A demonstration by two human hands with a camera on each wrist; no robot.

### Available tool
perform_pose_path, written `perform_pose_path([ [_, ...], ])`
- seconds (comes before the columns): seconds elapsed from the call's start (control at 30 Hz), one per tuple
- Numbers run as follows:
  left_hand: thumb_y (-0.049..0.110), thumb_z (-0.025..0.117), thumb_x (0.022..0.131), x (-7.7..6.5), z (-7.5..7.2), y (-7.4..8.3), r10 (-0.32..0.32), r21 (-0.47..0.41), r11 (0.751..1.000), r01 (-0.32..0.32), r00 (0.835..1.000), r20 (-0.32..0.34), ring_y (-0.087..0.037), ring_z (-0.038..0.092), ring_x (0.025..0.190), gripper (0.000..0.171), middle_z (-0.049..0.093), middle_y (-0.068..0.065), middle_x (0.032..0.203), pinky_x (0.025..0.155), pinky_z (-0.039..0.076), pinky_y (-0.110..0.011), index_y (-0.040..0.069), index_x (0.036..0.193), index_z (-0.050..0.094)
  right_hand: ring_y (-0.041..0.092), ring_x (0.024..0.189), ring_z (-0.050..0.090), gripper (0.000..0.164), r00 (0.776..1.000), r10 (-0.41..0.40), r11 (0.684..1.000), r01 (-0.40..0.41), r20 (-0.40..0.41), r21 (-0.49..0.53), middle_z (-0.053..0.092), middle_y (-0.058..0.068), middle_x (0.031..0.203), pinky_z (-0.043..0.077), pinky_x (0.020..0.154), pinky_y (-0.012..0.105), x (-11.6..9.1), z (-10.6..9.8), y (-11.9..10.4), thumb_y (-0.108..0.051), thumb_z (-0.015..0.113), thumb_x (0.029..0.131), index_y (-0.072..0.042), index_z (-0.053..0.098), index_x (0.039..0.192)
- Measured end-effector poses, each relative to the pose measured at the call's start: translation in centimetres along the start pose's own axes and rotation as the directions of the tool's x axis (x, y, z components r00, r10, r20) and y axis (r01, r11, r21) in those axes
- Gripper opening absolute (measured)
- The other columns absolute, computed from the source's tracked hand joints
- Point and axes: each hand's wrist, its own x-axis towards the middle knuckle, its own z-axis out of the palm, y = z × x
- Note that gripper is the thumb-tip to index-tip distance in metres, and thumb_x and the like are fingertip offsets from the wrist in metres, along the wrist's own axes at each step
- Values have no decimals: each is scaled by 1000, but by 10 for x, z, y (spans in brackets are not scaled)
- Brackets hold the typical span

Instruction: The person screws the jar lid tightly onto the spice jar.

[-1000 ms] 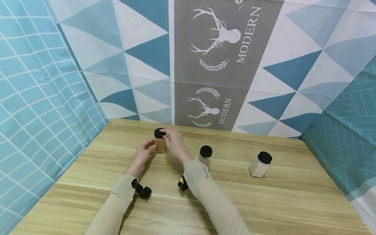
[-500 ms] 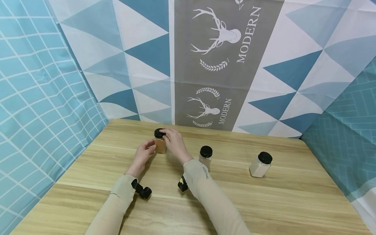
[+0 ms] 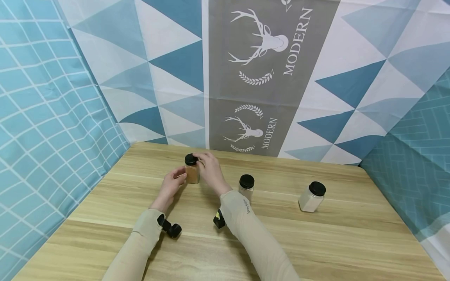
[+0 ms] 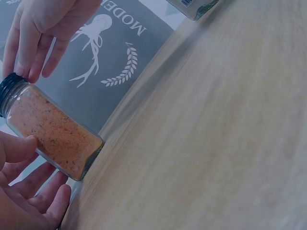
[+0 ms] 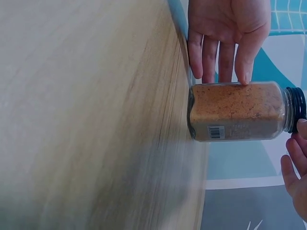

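A clear glass spice jar (image 3: 192, 175) of orange-brown seasoning stands upright on the table at the left rear. My left hand (image 3: 172, 183) holds its side, thumb on one face and fingers reaching behind, as the left wrist view shows. At the top, my right hand (image 3: 211, 171) has its thumb and fingertips at the edge of the black lid (image 5: 295, 110). The lid sits on the jar's neck. In the right wrist view a small barcode (image 5: 216, 132) shows low on the glass.
A second black-lidded jar (image 3: 247, 183) stands beside my right forearm, its lower part partly hidden by the sleeve. Farther right is a third jar (image 3: 311, 200) with pale contents. Patterned cloth (image 3: 242, 117) hangs behind the wooden table (image 3: 334, 246).
My right fingers have shifted slightly to the right around the lid's edge, uncovering more of its top. The left hand and the jars stay in place.
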Motion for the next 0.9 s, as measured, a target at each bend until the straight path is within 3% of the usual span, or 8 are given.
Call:
perform_pose_path([
  [0.13, 12, 45, 95, 0, 0, 0, 1, 10, 1000, -1, 1000, 4, -29, 42, 121, 43, 41, -20, 135, 96, 40, -40, -1, 135, 37, 19, 105, 56, 26, 1000, -23, 1000, 23, -1, -13, 56, 6, 114, 47, 87, 25, 1, 0, 2, -10, 56, 89, -13, 63, 114],
  [0.37, 13, 46, 95, 1, 0, 0, 3, 6, 1000, -3, 1000, 9, -29, 41, 122, 43, 41, -19, 136, 97, 40, -41, 0, 136, 37, 20, 121, 47, 24, 997, -51, 998, 53, 54, -37, 44, 5, 137, 39, 99, 28, 4, -1, 2, -9, 53, 91, -10, 59, 115],
  [0.9, 11, 46, 95, 1, 0, -1, 8, 8, 1000, -8, 1000, 3, -29, 43, 120, 43, 41, -19, 136, 95, 40, -41, 0, 136, 37, 18, 117, 51, 28, 995, -53, 998, 54, 87, -11, 53, 3, 128, 44, 94, 26, 2, -1, -1, -11, 52, 92, -13, 61, 118],
])
